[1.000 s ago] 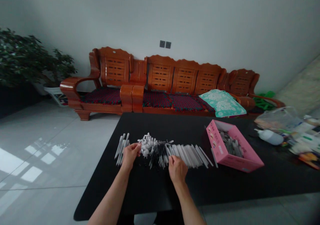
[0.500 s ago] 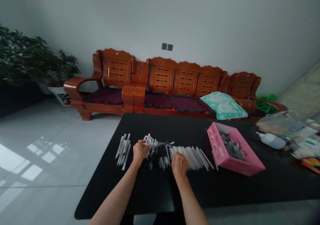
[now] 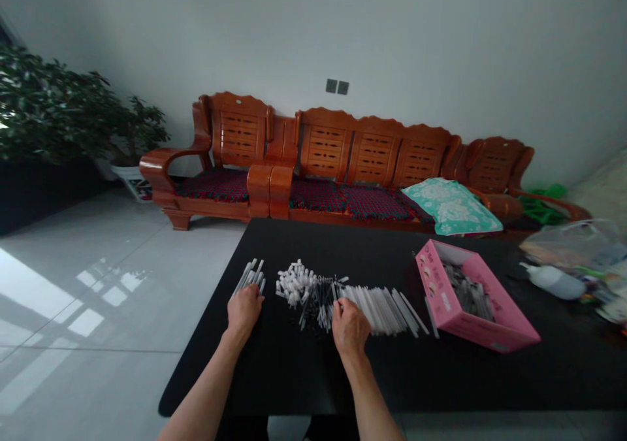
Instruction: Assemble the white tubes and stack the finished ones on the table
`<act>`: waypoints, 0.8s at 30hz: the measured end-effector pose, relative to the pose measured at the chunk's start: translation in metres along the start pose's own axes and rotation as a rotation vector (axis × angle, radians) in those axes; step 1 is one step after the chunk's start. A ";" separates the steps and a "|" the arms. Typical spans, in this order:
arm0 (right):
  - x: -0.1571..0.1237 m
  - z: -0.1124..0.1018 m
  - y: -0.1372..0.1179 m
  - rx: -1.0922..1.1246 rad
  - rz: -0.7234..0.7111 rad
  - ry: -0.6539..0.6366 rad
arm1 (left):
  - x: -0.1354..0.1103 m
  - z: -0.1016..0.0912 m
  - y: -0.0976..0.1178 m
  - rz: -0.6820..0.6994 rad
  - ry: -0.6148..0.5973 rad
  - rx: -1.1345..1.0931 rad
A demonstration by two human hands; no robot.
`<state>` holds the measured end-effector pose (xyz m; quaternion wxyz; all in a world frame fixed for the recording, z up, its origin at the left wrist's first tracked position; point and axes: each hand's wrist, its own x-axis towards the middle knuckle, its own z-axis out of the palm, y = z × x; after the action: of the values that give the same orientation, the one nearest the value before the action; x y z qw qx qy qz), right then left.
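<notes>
My left hand [image 3: 244, 309] rests palm down on the near end of a small bundle of white tubes [image 3: 251, 273] at the left of the black table [image 3: 294, 375], with its fingers curled over them. My right hand [image 3: 349, 326] is closed in a pinch at the edge of a heap of thin black and white sticks [image 3: 318, 294]. What it pinches is too small to make out. A pile of small white caps [image 3: 294, 281] lies between the hands. A long row of white tubes [image 3: 385, 300] spreads to the right.
An open pink box [image 3: 490, 336] with dark sticks inside stands at the right. Further right lie a white bottle [image 3: 556, 281] and a plastic bag [image 3: 573, 245]. A wooden sofa [image 3: 343, 160] stands behind the table, potted plants [image 3: 53, 111] at left.
My left hand has moved left from the white caps onto the bundle of tubes. My right hand stays at the stick heap. The view has shifted slightly.
</notes>
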<state>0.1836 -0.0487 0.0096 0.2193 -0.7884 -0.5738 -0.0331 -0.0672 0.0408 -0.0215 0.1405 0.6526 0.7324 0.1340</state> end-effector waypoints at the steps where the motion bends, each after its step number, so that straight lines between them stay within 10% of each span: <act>1: 0.001 -0.001 -0.003 0.018 -0.008 0.005 | -0.001 0.001 0.002 0.027 -0.007 0.013; 11: 0.000 -0.001 -0.015 0.496 -0.035 -0.067 | -0.015 -0.019 0.027 0.180 0.007 -0.247; 18: 0.016 0.009 -0.028 1.464 0.411 -0.398 | -0.032 -0.039 0.064 0.683 0.033 -0.503; 24: 0.024 0.005 -0.026 1.669 0.514 -0.329 | -0.026 -0.027 0.074 0.707 0.210 -0.455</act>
<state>0.1671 -0.0188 0.0200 0.6379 -0.4709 -0.2405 0.5599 -0.0067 0.0226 0.0329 0.1511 0.7986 0.4259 0.3976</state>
